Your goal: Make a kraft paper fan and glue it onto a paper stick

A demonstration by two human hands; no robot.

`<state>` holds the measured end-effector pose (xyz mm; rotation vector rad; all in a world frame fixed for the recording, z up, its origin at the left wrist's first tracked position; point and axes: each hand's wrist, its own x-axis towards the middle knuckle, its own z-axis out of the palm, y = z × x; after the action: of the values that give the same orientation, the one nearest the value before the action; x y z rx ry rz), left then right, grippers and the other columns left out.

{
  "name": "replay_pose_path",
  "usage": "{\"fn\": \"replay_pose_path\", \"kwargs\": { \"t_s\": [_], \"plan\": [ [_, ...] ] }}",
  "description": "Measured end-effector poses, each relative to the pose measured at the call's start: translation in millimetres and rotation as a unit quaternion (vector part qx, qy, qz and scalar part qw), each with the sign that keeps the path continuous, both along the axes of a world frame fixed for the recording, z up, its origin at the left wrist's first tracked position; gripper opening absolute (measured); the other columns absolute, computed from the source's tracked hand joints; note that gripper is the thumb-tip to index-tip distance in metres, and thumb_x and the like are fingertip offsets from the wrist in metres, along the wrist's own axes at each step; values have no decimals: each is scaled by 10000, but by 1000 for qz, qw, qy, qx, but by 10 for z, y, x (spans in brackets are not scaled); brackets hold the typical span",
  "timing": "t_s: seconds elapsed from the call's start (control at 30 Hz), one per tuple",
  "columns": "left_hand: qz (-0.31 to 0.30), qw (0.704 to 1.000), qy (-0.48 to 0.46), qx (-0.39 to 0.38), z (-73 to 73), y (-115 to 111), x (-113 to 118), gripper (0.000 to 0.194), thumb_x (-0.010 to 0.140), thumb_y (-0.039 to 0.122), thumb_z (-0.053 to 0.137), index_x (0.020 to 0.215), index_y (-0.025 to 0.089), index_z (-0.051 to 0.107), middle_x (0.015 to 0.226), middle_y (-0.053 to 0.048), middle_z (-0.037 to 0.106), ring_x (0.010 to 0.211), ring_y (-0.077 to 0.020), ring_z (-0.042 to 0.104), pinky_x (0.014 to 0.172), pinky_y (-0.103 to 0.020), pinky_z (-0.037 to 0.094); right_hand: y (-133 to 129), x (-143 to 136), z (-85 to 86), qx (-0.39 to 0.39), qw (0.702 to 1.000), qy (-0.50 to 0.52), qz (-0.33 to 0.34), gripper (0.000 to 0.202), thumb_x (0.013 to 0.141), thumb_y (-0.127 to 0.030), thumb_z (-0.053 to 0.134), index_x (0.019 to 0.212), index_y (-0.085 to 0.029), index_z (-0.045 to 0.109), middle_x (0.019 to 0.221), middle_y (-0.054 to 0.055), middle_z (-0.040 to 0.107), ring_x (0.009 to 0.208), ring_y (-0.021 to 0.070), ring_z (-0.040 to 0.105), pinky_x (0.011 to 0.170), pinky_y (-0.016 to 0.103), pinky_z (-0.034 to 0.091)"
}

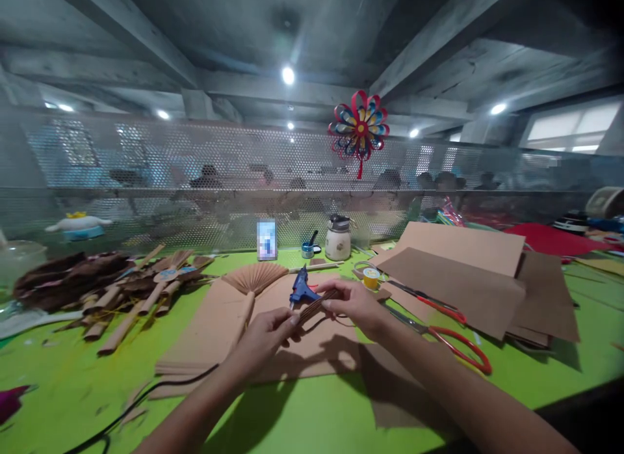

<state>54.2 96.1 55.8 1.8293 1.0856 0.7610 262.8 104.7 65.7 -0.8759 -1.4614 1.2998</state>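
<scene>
Between my two hands is a narrow stack of folded brown paper (316, 310), pleated and pressed together. My left hand (275, 330) pinches its lower left end, and my right hand (353, 303) grips the upper right end. Just behind the pleated paper sits a blue hot glue gun (301, 287) on the brown sheets. A finished-looking paper fan (253, 280) with a rolled paper handle (244, 314) lies spread on a pile of brown paper sheets (195, 340), to the left of the glue gun.
Scissors with red handles (463, 348) lie right of my hands, near a yellow tape roll (370, 278) and large brown sheets (458, 281). Several paper fans with rolled handles (158, 288) are heaped left. A black cord (160, 384) crosses the front. A jug (338, 239) stands behind.
</scene>
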Motion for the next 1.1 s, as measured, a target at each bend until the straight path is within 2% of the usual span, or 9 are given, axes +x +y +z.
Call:
{"fn": "replay_pose_path", "kwargs": {
  "t_s": [0.2,0.4,0.6,0.67,0.83,0.93,1.03,1.1],
  "plan": [
    [-11,999,-5,-40,-65,26,75,377,811,495,536,818,133,643,765,-44,669,733,-175,578,649,-273,418,104,-15,-160,-13,1000,8,1,308,624,-161,639,930,-128,652,597,-30,592,529,99,506,546,252,406],
    [-4,989,-69,-128,-189,11,178,432,763,540,602,836,115,616,633,-30,654,579,-137,558,576,-252,388,-16,-37,-214,-60,998,-11,17,392,620,-151,607,1012,-141,613,662,-27,578,577,107,512,597,264,426],
    [8,948,-186,-260,-242,-17,249,461,691,564,671,814,130,580,658,-45,674,552,-117,585,560,-232,418,-52,-10,-293,-72,997,23,7,424,640,-156,608,1065,-152,600,700,-15,583,612,120,526,595,257,413],
    [12,940,-202,-274,-255,-24,252,460,669,558,694,799,134,571,657,-44,674,547,-110,586,542,-213,412,-54,-4,-322,-81,996,30,0,413,650,-155,609,1062,-157,602,702,-15,583,622,122,530,601,255,414],
    [19,954,-166,-248,-286,-10,220,434,712,564,641,766,140,563,606,-14,622,470,-77,492,452,-178,320,-74,5,-333,-80,997,11,8,369,673,-165,612,1042,-151,620,683,-14,586,629,125,538,601,259,417],
    [42,976,-114,-180,-257,-1,192,400,738,543,606,776,146,572,550,27,555,450,-70,415,439,-182,280,-55,24,-327,-69,998,-1,14,340,697,-197,640,1034,-155,637,706,-5,604,655,131,550,621,272,431],
    [47,992,-54,-101,-215,-13,174,360,744,501,597,756,141,601,524,43,498,486,-84,399,461,-193,288,30,108,-291,-29,999,-7,-29,274,728,-247,662,988,-162,665,810,25,649,718,136,566,688,293,450],
    [40,995,-28,-83,-216,-30,173,345,756,485,580,774,143,619,551,30,517,511,-103,431,477,-205,319,110,221,-225,-1,997,-16,-69,230,744,-278,662,939,-158,676,806,32,659,703,132,568,696,300,454]
  ]
}}
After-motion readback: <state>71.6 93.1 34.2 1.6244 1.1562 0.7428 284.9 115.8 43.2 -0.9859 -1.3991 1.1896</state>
